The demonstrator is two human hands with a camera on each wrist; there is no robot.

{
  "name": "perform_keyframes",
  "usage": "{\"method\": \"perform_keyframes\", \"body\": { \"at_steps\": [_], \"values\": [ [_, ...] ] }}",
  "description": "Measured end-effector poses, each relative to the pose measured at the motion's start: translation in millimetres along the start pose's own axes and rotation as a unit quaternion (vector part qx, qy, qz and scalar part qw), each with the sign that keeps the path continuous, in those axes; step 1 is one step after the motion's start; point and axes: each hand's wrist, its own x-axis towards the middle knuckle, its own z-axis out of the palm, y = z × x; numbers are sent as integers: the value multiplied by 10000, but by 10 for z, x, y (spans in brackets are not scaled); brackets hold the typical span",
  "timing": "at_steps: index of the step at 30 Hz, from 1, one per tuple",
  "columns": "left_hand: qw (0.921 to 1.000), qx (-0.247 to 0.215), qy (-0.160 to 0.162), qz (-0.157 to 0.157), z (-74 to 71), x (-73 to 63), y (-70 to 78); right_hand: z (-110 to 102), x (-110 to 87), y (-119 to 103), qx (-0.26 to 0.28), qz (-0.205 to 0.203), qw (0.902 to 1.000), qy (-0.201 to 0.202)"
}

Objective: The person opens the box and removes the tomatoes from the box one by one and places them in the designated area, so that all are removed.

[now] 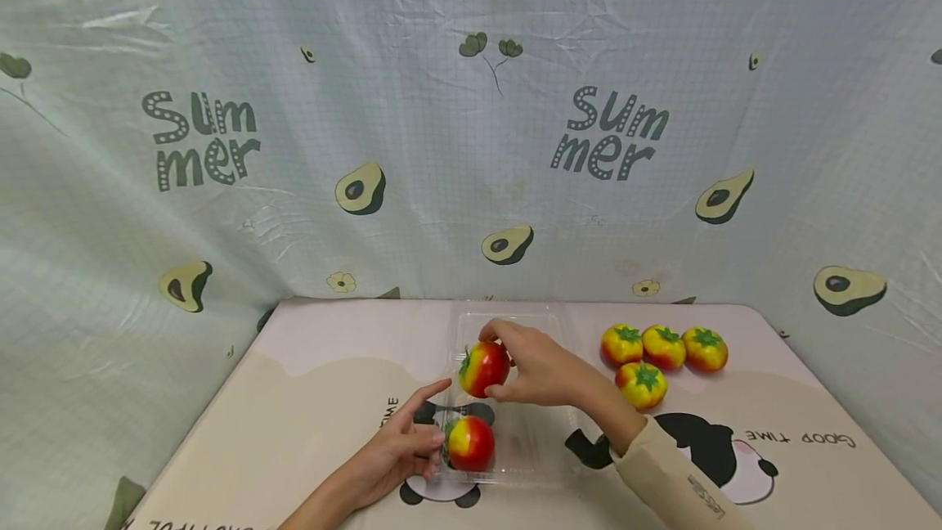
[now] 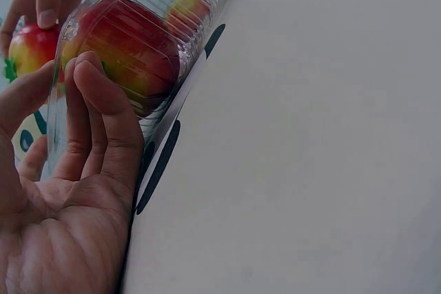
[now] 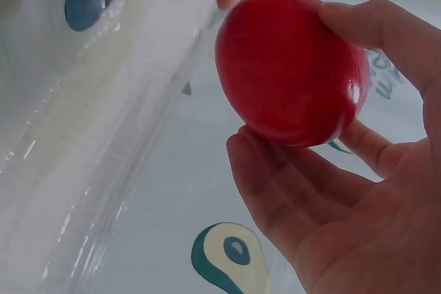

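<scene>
My right hand grips a red-and-yellow artificial tomato between thumb and fingers. It is over the far half of a clear plastic box, its green leaves facing left. In the right wrist view this tomato shows its smooth red side. Another tomato lies inside the box at the near left, seen through the wall in the left wrist view. At the box's left side, my left hand holds the wall, with fingertips against the plastic and the index finger stretched forward.
Several more tomatoes sit together on the table, right of the box. The tablecloth has panda prints and lettering. Behind the table hangs a pale curtain with avocado prints.
</scene>
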Motion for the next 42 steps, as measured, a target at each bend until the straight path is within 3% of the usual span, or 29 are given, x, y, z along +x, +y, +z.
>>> {"method": "perform_keyframes", "body": {
  "at_steps": [42],
  "values": [
    [9991, -51, -267, 320, 3, -4, -21, -321, -436, 215, 658, 117, 9962, 554]
  ]
}}
